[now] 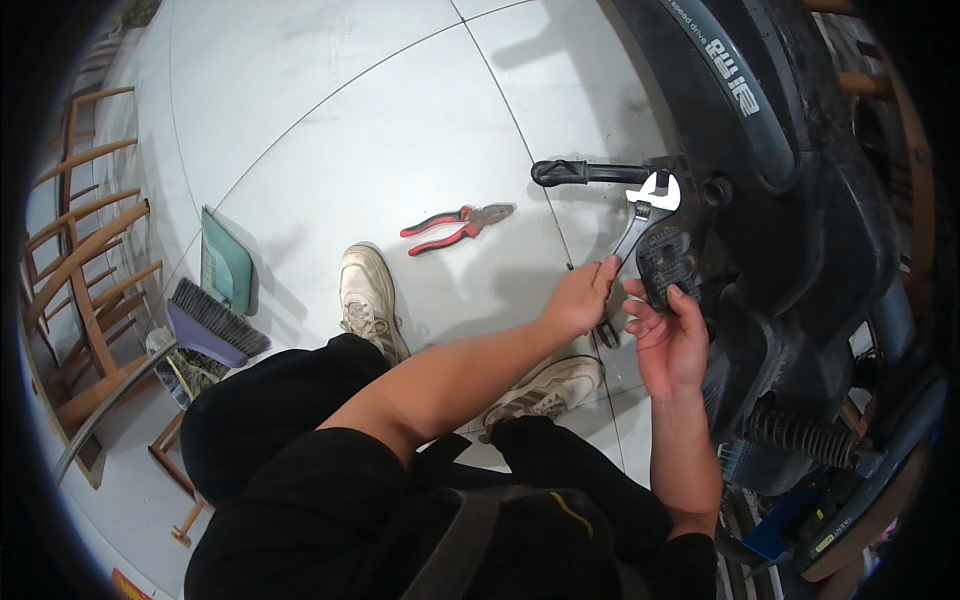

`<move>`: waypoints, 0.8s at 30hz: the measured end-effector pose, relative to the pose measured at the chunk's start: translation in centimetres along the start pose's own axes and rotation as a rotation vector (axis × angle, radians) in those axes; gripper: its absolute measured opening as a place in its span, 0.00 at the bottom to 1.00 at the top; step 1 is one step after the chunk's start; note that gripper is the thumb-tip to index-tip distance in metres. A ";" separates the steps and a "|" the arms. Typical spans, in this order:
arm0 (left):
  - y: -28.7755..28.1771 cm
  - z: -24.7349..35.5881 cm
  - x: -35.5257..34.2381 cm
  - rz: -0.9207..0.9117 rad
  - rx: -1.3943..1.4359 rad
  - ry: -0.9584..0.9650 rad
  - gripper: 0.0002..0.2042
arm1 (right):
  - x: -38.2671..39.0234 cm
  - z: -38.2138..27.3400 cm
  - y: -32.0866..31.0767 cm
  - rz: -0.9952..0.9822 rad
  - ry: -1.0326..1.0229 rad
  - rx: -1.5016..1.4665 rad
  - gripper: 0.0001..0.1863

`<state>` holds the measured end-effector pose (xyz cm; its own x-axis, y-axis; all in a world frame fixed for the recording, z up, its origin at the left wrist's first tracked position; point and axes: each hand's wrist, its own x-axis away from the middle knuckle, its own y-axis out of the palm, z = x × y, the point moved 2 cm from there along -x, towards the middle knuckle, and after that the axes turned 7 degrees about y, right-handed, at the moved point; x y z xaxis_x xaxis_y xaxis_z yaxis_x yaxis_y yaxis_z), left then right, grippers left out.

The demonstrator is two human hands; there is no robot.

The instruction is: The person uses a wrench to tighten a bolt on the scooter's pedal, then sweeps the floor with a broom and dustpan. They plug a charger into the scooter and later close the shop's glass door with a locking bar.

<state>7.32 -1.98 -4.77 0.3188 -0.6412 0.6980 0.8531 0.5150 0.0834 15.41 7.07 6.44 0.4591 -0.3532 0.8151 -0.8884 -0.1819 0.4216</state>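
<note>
Wrench in the left hand, pedal in the right

Right of centre in the frame, the left hand (580, 297) is closed around the handle of a silver adjustable wrench (630, 240), whose head points up. The right hand (672, 340), turned palm up just beside it, grasps the lower end of a black ribbed pedal (665, 262) between thumb and fingers. The pedal is just right of the wrench handle. A black lever (592, 173) with a thick grip lies across above, near the wrench head; I cannot tell whether the two touch.

A dark scooter-like vehicle (835, 230) fills the right side, its coil spring (800, 436) at lower right. Beige shoes (366, 290) stand around the lower centre. Red-handled pliers (460, 230) lie open on the pale tiled floor (350, 150) near the middle. At left are a purple broom (208, 335), a green dustpan (224, 265) and, farther out, wooden furniture (88, 292).
</note>
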 end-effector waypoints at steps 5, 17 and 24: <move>-0.1 0.6 0.1 -0.015 -0.003 0.042 0.30 | 0.0 0.0 0.0 0.022 0.007 0.007 0.19; -4.6 0.9 -1.7 -0.062 -0.300 0.224 0.30 | 0.1 0.2 -0.8 -0.003 -0.059 0.004 0.20; -10.7 4.7 -3.9 -0.251 -0.646 0.204 0.34 | 0.2 0.2 -0.7 -0.036 -0.085 0.004 0.21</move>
<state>-5.01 -2.33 -5.03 0.0978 -0.8223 0.5606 0.9644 -0.0609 -0.2575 16.17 6.91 6.19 0.4889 -0.4228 0.7630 -0.8715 -0.1992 0.4481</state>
